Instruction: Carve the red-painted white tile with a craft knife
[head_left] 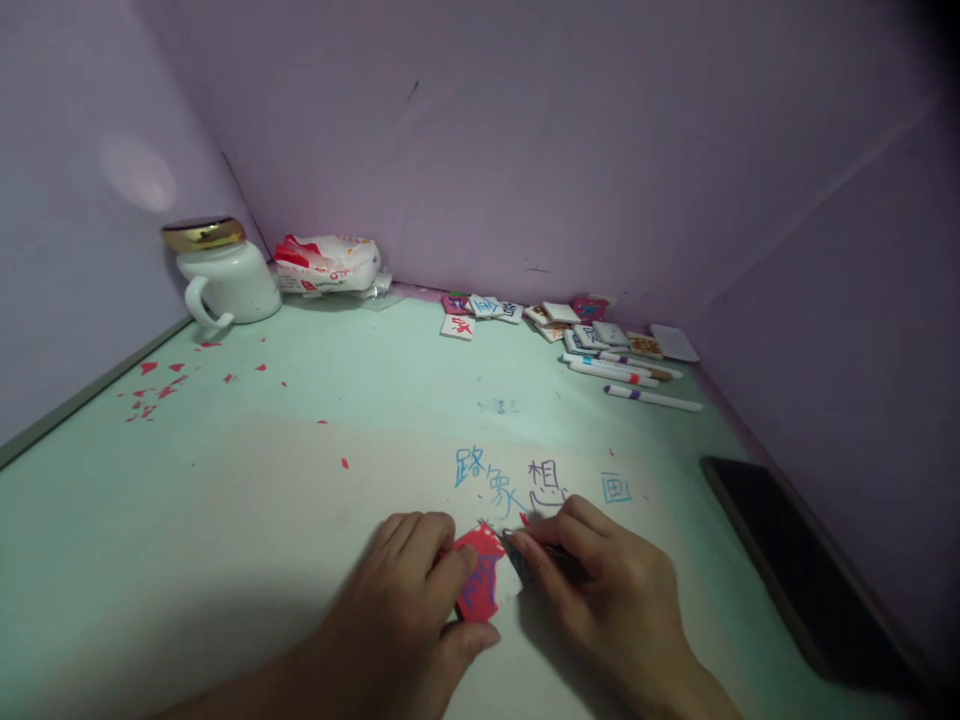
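Observation:
My left hand (427,590) is closed on a small square tile (480,585), its thumb at the near edge and its fingers over the left side. Red covers most of the tile's face, with purple strokes on it. Its right part shows white with a ragged border. My right hand (600,580) pinches a slim dark metal tool (517,548), whose tip meets the tile's upper right edge. Whether this is a blade or tweezers I cannot tell, as the fingers cover most of it. A small red scrap (524,519) is by the right fingertips.
Handwritten characters (546,478) mark the pale tabletop beyond my hands. Red flakes (150,390) lie at the left, near a white lidded mug (236,285) and a tissue pack (330,265). Character tiles (559,313) and marker pens (615,372) lie along the back wall. A phone (795,560) is at right.

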